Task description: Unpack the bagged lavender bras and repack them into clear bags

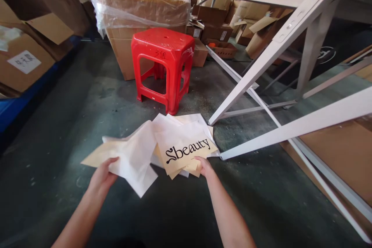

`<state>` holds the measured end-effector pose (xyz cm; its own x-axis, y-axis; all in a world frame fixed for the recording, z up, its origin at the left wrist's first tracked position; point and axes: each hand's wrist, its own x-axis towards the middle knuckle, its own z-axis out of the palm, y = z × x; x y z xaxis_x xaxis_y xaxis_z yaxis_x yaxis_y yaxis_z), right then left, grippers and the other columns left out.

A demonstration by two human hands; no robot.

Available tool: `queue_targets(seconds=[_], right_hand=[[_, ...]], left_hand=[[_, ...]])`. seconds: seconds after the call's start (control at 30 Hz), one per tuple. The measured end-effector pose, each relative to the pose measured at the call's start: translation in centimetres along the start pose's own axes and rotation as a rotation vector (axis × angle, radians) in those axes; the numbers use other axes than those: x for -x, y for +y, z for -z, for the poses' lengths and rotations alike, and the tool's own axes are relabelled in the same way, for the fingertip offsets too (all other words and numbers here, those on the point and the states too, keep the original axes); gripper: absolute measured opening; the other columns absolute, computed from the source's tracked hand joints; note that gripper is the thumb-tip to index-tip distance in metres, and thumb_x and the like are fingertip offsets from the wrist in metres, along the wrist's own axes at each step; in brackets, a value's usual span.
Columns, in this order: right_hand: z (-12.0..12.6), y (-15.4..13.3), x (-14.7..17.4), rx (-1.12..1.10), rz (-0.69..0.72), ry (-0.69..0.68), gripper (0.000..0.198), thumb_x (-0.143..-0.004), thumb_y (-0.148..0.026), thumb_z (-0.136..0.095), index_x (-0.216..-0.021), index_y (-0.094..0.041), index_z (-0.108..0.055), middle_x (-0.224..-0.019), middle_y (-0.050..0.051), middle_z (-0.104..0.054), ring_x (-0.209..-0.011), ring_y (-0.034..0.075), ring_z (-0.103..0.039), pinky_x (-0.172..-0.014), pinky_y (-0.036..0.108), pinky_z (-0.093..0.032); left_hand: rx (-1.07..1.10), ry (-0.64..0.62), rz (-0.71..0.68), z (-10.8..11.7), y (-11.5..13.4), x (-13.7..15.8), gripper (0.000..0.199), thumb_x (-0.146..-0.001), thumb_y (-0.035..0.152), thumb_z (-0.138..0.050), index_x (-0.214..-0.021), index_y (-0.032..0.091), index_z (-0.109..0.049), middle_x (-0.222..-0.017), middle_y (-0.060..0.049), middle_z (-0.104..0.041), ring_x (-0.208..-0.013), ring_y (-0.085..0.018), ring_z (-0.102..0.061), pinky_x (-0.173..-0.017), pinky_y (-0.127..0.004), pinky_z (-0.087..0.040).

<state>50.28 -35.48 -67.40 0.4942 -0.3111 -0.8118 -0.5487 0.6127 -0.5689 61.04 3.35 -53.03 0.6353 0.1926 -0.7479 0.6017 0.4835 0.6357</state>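
Note:
My left hand (105, 173) is closed on a few loose sheets of white and cream paper (135, 159), which fan out and bend above the floor. My right hand (204, 166) pinches the lower right edge of a sheet printed "Sbeauty" (186, 148) in black letters. Under and behind that sheet lies a loose pile of white and cream papers (193, 119), spread at odd angles on the dark floor. The fingertips of both hands are partly hidden by the paper.
A red plastic stool (163, 42) stands just beyond the papers. Behind it is a large plastic-wrapped carton (122, 46). White metal table legs (261, 60) slant down at the right. Open cardboard boxes (26, 58) sit on a blue rack at the left.

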Motion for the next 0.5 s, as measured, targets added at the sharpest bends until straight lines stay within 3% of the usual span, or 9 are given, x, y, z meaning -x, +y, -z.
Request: queue_targets(seconds=[0.1, 0.2, 0.3, 0.37, 0.5], right_hand=[[-0.4, 0.7, 1.3, -0.101, 0.116, -0.034, 0.036, -0.064, -0.012, -0.070, -0.099, -0.015, -0.064, -0.093, 0.008, -0.074, -0.088, 0.026, -0.071, -0.083, 0.039, -0.058], [-1.1, 1.3, 2.1, -0.167, 0.215, -0.066, 0.046, -0.055, -0.018, -0.074, -0.099, -0.017, -0.063, -0.096, 0.008, -0.074, -0.091, 0.029, -0.070, -0.086, 0.042, -0.057], [-1.8, 1.6, 3.2, -0.178, 0.304, -0.102, 0.054, -0.048, -0.026, -0.079, -0.099, -0.018, -0.062, -0.094, 0.007, -0.074, -0.092, 0.031, -0.069, -0.086, 0.046, -0.057], [-2.3, 1.6, 4.5, -0.156, 0.372, -0.145, 0.057, -0.048, -0.032, -0.081, -0.101, -0.019, -0.064, -0.100, 0.007, -0.073, -0.098, 0.031, -0.068, -0.091, 0.047, -0.054], [-3.7, 1.9, 8.6, -0.026, 0.472, -0.249, 0.043, -0.054, -0.032, -0.084, -0.094, -0.020, -0.071, -0.104, 0.006, -0.073, -0.106, 0.030, -0.065, -0.107, 0.047, -0.044]], left_hand=[[0.018, -0.162, 0.067, -2.1, 3.7, 4.0, 0.035, -0.075, 0.009, -0.054, -0.108, 0.008, -0.065, -0.083, -0.009, -0.071, -0.078, -0.024, -0.072, -0.075, -0.036, -0.063], [0.058, -0.232, 0.140, -5.2, 3.9, 6.4, 0.035, -0.079, 0.014, -0.052, -0.110, 0.005, -0.066, -0.081, -0.012, -0.071, -0.086, -0.029, -0.072, -0.075, -0.040, -0.063], [0.029, -0.223, 0.148, -7.8, 0.1, 5.4, 0.031, -0.082, 0.010, -0.053, -0.109, 0.006, -0.066, -0.082, -0.011, -0.072, -0.086, -0.028, -0.072, -0.076, -0.037, -0.062], [-0.055, -0.178, 0.162, -8.2, -3.6, 3.5, 0.025, -0.082, 0.006, -0.056, -0.105, 0.010, -0.066, -0.086, -0.008, -0.072, -0.081, -0.022, -0.071, -0.075, -0.031, -0.060], [-0.244, 0.037, 0.280, -5.2, -9.6, 1.0, 0.019, -0.081, 0.008, -0.067, -0.098, 0.014, -0.063, -0.070, -0.001, -0.065, -0.056, -0.016, -0.062, -0.060, -0.027, -0.055]])
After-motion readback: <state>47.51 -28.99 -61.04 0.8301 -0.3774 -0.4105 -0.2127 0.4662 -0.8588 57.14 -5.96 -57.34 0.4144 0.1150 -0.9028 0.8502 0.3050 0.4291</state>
